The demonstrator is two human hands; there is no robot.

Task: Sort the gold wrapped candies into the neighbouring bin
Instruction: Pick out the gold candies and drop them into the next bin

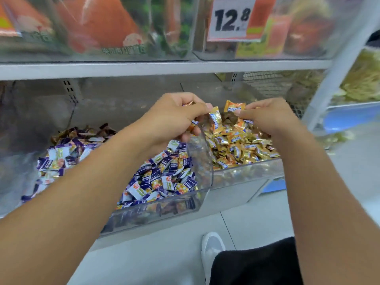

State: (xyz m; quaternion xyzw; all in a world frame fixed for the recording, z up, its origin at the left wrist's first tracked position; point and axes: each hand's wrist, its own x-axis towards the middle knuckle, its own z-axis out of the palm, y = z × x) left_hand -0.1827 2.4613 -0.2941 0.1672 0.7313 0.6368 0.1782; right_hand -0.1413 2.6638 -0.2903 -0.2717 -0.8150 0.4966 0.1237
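- Left hand (174, 116) is up over the divider between the two clear bins, fingers curled round a few gold wrapped candies (214, 118). One hangs down off the fingertips, and bits of wrapper poke out the top and bottom of the fist.
- Right hand (267, 118) sits just across from it, thumb and fingers pinching a single gold candy (234, 106) by its edge, above the back of the right bin.
- Right bin (246, 171), directly under the right fingers, is heaped with gold and orange wrapped candies (240, 145).
- Left bin (164, 206), below and to the left of the left fingers, is full of purple and white wrapped candies (164, 177), with some brown ones (82, 132) at the back.
- Above both hands there's a shelf (144, 68) with a 12.8 price tag (232, 17).
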